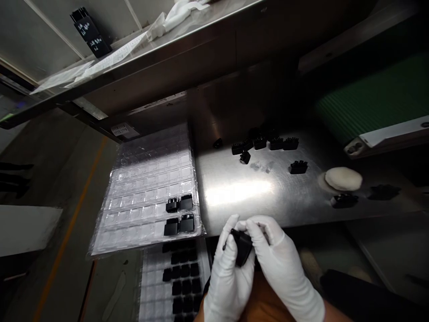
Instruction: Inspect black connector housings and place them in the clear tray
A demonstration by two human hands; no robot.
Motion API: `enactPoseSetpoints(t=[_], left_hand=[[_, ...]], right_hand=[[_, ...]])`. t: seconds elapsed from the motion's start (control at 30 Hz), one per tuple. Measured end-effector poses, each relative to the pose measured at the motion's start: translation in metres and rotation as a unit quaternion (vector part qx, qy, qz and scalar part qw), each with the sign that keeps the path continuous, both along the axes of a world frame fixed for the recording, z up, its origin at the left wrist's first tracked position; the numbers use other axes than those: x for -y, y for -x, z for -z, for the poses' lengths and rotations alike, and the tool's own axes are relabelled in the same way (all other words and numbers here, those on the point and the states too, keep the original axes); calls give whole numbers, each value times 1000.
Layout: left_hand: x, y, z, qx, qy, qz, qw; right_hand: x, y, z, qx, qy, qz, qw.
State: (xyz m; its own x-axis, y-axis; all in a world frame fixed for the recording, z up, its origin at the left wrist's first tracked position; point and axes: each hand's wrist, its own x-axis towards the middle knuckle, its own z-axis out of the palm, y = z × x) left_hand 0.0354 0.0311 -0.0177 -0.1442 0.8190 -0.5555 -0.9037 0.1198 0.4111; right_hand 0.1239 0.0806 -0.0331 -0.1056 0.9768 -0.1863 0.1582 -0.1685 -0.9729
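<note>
Grip, left: my left grip (229, 279), white-gloved and closed, thumb and fingers pinching a black plastic connector (243, 247).
Grip, right: my right grip (283, 259), white-gloved and closed on that same connector from the other side, its fingers meeting the left glove's fingers on top.
Held piece: the connector sits tilted between both hands at 6 o'clock, just below the near edge of the work surface.
Work surface: stainless steel surface (234, 197), running from 12 to 3 o'clock, with a bright glare patch.
Loose pieces: black connectors (264, 143) in a rough row at 12 o'clock; one lone black connector (298, 167) at 1 o'clock.
Pad: white round pad (343, 179) at 2 o'clock, a dark flat piece (343, 201) just beside it.
Upper tray: clear blister tray (147, 188) at 10 o'clock, wrapped in film, four black connectors (179, 213) in its lowest rows.
Lower tray: white tray (181, 281) at 9 o'clock, partly under the clear one, rows of black connectors in its pockets.
Far right: green ribbed belt (375, 98) at 2 o'clock.
Overhead: steel shelf (134, 53) at 11 o'clock, carrying white film and a black packet.
</note>
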Motion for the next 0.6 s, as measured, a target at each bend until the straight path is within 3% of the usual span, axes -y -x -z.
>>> enactPoseSetpoints(t=[0.13,0.27,0.33,0.4,0.5,0.6], left_hand=[[-10,6,2,88,4,-49,995],[-13,10,6,110,19,-58,992],[-13,10,7,86,-1,-41,995],[-15,9,5,65,-21,-6,998],[-20,4,-3,88,-35,57,994],[-29,-3,-13,123,-61,75,988]], right_hand=[[5,-6,-2,-88,91,12,992],[16,-8,-2,4,45,-95,994],[15,-9,-3,52,-36,-98,993],[8,-11,-7,98,-169,-68,978],[-7,-18,-20,204,-374,-47,904],[-16,-24,-32,270,-459,-48,845]])
